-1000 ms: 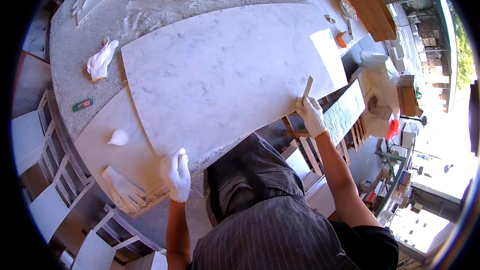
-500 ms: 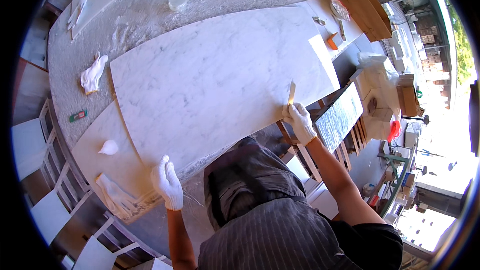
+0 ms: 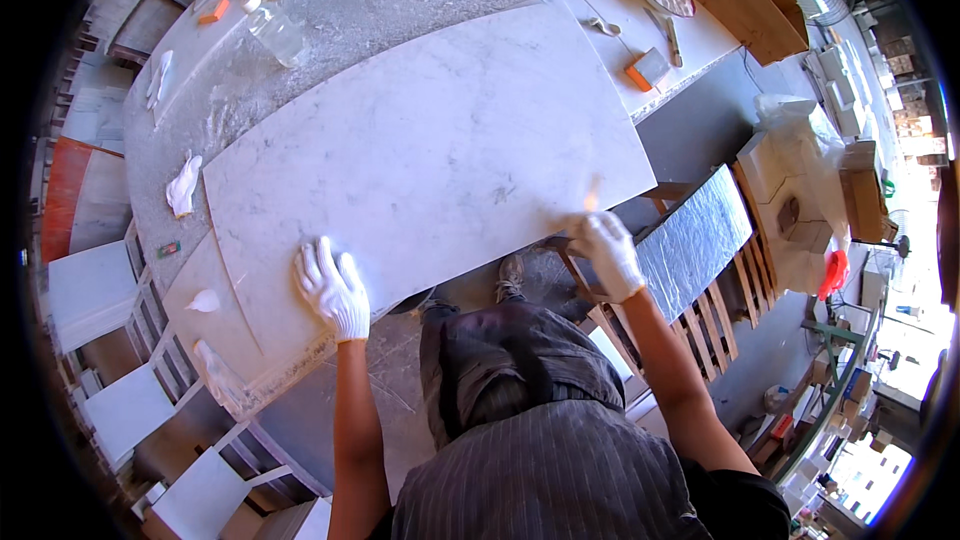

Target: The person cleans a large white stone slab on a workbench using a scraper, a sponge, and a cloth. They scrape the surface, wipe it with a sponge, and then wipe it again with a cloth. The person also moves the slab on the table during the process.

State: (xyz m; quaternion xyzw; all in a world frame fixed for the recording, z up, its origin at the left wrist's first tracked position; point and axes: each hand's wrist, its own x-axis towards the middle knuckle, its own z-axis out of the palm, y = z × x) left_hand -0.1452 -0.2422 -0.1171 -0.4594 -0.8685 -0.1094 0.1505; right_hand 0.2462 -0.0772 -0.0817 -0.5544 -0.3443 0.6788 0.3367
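Note:
A large white marble slab (image 3: 420, 140) with grey veining lies flat on the worktable. My left hand (image 3: 333, 290), in a white knitted glove, rests flat on the slab's near left part, fingers spread. At the slab's near right edge, my gloved right hand (image 3: 608, 252) is closed around a thin, flat scraper-like blade (image 3: 593, 192). The blade points away from me over the slab and is smeared by motion, so whether it touches the stone is unclear.
Dusty table surface (image 3: 220, 110) borders the slab. Left lie white gloves (image 3: 183, 186); farther back stands a clear bottle (image 3: 277, 32). An orange-and-grey block (image 3: 647, 70) and a cardboard box (image 3: 740, 0) sit far right. A grey stone panel (image 3: 695, 245) rests on pallets to the right.
My left hand has moved from beyond the slab's near edge onto its surface and spread its fingers. My right hand still holds the blade, now blurred. The view has shifted.

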